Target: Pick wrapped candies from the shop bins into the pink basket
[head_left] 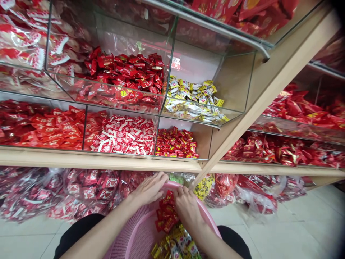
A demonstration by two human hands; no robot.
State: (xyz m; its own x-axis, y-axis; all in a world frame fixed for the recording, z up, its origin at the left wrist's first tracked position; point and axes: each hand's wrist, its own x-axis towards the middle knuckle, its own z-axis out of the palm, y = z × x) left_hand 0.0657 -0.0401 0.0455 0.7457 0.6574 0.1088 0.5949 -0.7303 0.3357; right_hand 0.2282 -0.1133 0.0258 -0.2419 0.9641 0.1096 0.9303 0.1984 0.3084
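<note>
Between my knees stands a pink plastic basket [144, 235]. Red-wrapped candies [165, 214] lie in it, with yellow-and-white wrapped packets [182, 242] nearer to me. At the far rim, my left hand [149, 189] has its fingers bent over the edge, gripping the basket. My right hand [185, 205] is closed just inside the same rim, beside the red candies; its fingertips are turned away, so what it holds is hidden.
Wooden shelving with glass dividers rises ahead, holding red candies [129, 72], yellow-and-white candies [195, 97] and red-and-white candies [125, 135]. A wooden post [266, 86] slants at the right. Bagged candies [91, 187] lie on the tiled floor [304, 219] beneath the bottom ledge [107, 160].
</note>
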